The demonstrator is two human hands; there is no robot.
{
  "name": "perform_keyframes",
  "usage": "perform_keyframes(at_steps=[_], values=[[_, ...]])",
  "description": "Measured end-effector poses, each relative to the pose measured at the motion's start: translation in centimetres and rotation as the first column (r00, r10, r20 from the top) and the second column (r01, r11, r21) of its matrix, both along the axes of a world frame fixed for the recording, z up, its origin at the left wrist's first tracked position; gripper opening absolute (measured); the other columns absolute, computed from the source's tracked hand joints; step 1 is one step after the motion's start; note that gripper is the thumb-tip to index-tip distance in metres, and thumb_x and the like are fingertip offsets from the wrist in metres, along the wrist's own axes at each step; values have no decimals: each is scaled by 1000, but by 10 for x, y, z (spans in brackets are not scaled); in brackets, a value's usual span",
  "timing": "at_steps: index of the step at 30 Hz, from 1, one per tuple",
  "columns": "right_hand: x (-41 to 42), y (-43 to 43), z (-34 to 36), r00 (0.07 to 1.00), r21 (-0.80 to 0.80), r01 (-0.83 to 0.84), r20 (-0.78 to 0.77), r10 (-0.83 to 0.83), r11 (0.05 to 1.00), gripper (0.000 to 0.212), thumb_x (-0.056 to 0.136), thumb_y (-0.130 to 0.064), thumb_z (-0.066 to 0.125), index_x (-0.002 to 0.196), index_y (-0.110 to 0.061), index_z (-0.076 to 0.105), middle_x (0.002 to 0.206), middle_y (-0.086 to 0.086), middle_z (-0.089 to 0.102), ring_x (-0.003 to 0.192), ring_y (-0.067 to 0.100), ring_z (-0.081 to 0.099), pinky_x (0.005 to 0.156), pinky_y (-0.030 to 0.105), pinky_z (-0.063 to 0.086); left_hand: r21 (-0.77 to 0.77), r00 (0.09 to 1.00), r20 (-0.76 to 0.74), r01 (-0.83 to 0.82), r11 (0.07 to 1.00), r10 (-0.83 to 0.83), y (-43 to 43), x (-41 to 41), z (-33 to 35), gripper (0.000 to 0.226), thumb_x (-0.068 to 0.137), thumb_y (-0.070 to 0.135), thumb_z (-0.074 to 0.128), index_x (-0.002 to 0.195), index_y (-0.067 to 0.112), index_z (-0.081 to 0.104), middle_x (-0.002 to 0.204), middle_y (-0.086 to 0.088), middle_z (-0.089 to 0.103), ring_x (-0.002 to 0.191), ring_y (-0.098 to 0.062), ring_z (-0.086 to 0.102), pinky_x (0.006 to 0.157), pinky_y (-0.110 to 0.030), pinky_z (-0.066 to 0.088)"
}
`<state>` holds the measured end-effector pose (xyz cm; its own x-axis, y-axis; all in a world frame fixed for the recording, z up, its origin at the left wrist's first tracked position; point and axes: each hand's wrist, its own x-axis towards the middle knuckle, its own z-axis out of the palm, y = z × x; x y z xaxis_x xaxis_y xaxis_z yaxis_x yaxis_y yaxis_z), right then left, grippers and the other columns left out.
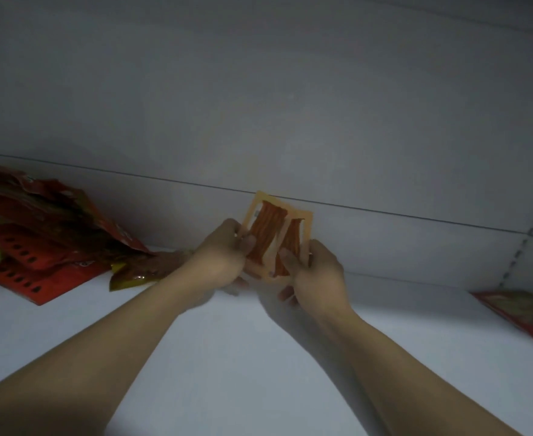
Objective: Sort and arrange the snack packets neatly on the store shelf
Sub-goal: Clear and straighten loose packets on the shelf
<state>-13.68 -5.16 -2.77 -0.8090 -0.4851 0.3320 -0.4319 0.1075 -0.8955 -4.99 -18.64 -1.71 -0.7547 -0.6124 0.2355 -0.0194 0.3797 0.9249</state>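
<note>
2 orange packets [266, 229] held above the shelf [227, 357].
Left grip [224, 250] and right grip [315, 272] clamp them, dead centre; red packet pile [38, 234] at 9 o'clock, lone red packet [523, 313] at 3 o'clock.

Both forearms [101, 341] bare up to the lower frame edge. Left hand [221, 256] and right hand [317, 272] bare too. Dim light blurs finer detail.

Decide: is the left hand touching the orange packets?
Touching. The head view shows the left hand gripping the orange packets at their left edge, with its thumb lying over their front.
</note>
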Motion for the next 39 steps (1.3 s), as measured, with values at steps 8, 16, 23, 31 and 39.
perform_keyframes(at_steps=[8,16,23,31,39], values=[[3,31,23,973,-236,-35,215,87,971,4,99,-8,54,101,-5,56,76,10,74,57,28,70,49,30,53,-39,998,-2,-71,997,70,29,8,8,20,99,38,53,92,23,42,64,-3,71,50,-20,69,33,-34,49],[-11,143,59,988,-151,-67,130,87,986,7,98,-9,59,104,-8,59,80,10,76,60,28,71,51,31,54,-133,996,-89,-31,991,19,102,3,43,20,103,28,46,87,22,36,82,-14,66,45,-27,67,33,-26,42],[-30,287,70,999,-30,45,-3,-45,999,10,99,-19,57,108,-13,57,79,7,74,59,28,71,48,31,52,-237,983,-110,117,964,-147,249,-34,62,24,105,37,36,102,14,39,66,-6,58,36,-18,54,36,-23,39],[-48,484,71,929,-37,357,-89,-359,933,9,96,-28,62,91,-32,56,82,-4,72,63,14,71,49,26,56,-177,902,-111,394,902,-416,443,-83,59,9,106,27,39,112,20,39,78,-10,66,49,-15,59,41,-22,43],[-54,656,69,797,-63,592,-102,-595,804,11,91,-38,68,85,-31,62,86,-13,68,81,4,63,66,28,53,-252,794,-30,582,773,-608,614,-113,58,16,105,29,41,119,20,41,87,-7,69,55,-14,63,47,-21,48]])
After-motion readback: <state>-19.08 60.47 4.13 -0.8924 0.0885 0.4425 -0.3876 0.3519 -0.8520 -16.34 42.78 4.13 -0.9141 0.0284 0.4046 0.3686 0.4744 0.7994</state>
